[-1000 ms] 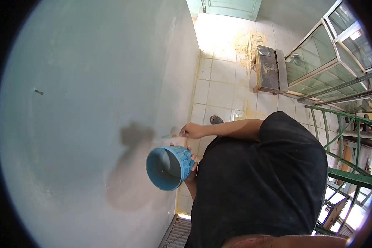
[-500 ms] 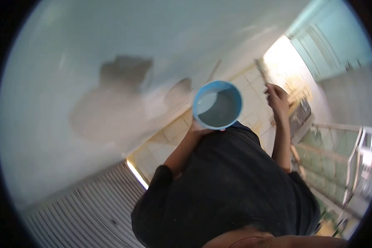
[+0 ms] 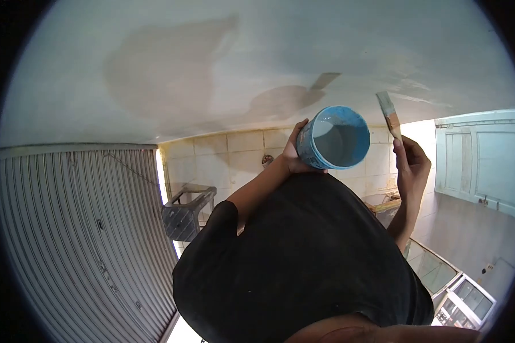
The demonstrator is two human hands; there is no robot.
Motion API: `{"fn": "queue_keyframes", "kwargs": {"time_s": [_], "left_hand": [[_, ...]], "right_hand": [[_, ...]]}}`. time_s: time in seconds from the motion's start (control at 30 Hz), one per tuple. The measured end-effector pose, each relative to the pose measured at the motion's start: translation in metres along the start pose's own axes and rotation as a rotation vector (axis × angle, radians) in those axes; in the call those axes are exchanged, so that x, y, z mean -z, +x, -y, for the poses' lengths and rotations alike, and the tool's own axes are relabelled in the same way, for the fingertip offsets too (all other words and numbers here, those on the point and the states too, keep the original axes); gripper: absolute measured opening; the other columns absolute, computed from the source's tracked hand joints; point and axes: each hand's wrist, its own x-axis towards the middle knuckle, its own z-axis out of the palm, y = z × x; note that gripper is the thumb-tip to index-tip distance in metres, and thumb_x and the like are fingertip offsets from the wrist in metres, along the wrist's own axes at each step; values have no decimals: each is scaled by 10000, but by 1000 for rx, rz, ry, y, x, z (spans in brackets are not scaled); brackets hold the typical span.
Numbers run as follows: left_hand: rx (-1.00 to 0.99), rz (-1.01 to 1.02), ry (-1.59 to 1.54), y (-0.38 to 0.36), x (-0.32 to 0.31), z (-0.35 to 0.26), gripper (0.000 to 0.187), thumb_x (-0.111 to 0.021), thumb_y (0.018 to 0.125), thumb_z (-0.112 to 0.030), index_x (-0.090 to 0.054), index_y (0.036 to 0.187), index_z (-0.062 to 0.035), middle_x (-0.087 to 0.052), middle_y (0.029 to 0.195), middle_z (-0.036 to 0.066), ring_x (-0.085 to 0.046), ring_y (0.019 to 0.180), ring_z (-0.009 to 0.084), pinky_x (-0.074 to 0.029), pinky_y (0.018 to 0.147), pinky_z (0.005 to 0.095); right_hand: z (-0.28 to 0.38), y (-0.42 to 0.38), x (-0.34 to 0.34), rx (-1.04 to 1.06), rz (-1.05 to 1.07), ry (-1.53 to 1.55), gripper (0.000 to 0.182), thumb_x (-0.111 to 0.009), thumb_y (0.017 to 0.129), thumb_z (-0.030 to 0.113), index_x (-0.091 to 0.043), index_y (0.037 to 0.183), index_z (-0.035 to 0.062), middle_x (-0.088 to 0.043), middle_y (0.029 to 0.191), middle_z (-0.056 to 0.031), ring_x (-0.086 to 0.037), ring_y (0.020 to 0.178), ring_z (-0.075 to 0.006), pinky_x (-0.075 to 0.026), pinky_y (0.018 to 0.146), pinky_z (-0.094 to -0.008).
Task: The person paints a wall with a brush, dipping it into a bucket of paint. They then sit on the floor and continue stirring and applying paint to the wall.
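Holding the blue paint bucket (image 3: 333, 137) up by its far side, the left hand (image 3: 294, 153) has fingers wrapped shut around the wall, mouth tilted toward the camera. In this 1 head view, the right hand (image 3: 411, 166) pinches the paintbrush (image 3: 390, 114) handle closed, bristles pointing up just above the grip, close to the pale wall (image 3: 269, 51). Judging by this, it's the loading step: the brush next wants dipping left into the bucket.
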Motion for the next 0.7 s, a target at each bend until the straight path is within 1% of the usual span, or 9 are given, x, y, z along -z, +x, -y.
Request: {"fn": "queue_keyframes", "kwargs": {"time_s": [0.1, 0.2, 0.4, 0.47, 0.5, 0.53, 0.6, 0.63, 0.7], "left_hand": [[-39, 39, 6, -3, 4, 3, 765, -475, 940, -752, -567, 1467, -207, -630, 1407, 141, -637, 1192, 405, -545, 814, 676], [-108, -1, 89, -14, 2, -1, 763, -467, 941, -752, -572, 1460, -203, -629, 1406, 145, -641, 1182, 410, -549, 815, 669], [-79, 65, 22, -7, -2, -2, 792, -475, 933, -757, -551, 1480, -190, -610, 1432, 154, -625, 1216, 426, -551, 830, 669], [-102, 57, 46, -7, -3, -4, 822, -484, 923, -762, -528, 1502, -180, -590, 1458, 161, -612, 1235, 434, -546, 836, 674], [-67, 83, 33, -9, -5, -6, 835, -487, 920, -761, -513, 1515, -176, -567, 1493, 158, -593, 1276, 432, -530, 896, 690], [-26, 87, 35, -9, -5, -6, 835, -487, 920, -761, -513, 1515, -176, -567, 1493, 158, -593, 1276, 432, -530, 896, 690], [-67, 14, 8, -9, -6, -7, 823, -496, 922, -748, -521, 1514, -177, -551, 1523, 148, -563, 1335, 419, -489, 1007, 690], [-78, -47, -39, -8, -6, -8, 800, -499, 932, -727, -533, 1509, -175, -544, 1539, 138, -534, 1383, 397, -433, 1107, 665], [-32, -102, -68, -5, -6, -14, 790, -496, 939, -717, -538, 1506, -169, -551, 1533, 135, -532, 1387, 388, -423, 1124, 654]], "right_hand": [[13, -3, -16, 138, 40, -49, 299, -766, 988, 200, -745, 1109, -73, -722, 856, -73, -562, 739, -84, -462, 668, -244], [27, -5, -34, 277, 73, -168, 220, -771, 976, 168, -764, 1070, -30, -695, 883, -96, -599, 696, -118, -486, 611, -257], [36, -16, -51, 361, 20, -223, 196, -779, 958, 127, -754, 1047, -45, -677, 968, -129, -693, 726, -182, -581, 618, -288], [33, -19, -58, 372, -33, -222, 185, -788, 937, 105, -751, 1036, -47, -661, 942, -135, -698, 756, -216, -595, 626, -310], [33, -22, -61, 377, -59, -219, 182, -795, 924, 95, -753, 1035, -43, -658, 936, -130, -683, 779, -222, -589, 618, -312], [33, -25, -63, 379, -86, -215, 181, -802, 911, 85, -754, 1034, -38, -655, 929, -125, -668, 802, -228, -582, 610, -313], [33, -28, -67, 368, -146, -240, 174, -814, 877, 62, -759, 1018, -24, -649, 907, -113, -626, 853, -259, -561, 649, -353], [29, -28, -70, 412, -168, -258, 172, -818, 859, 51, -759, 1005, -18, -649, 903, -113, -614, 871, -275, -548, 683, -376], [23, -28, -77, 460, -229, -273, 167, -824, 822, 37, -756, 970, -3, -653, 889, -112, -597, 895, -307, -521, 759, -425]]}}
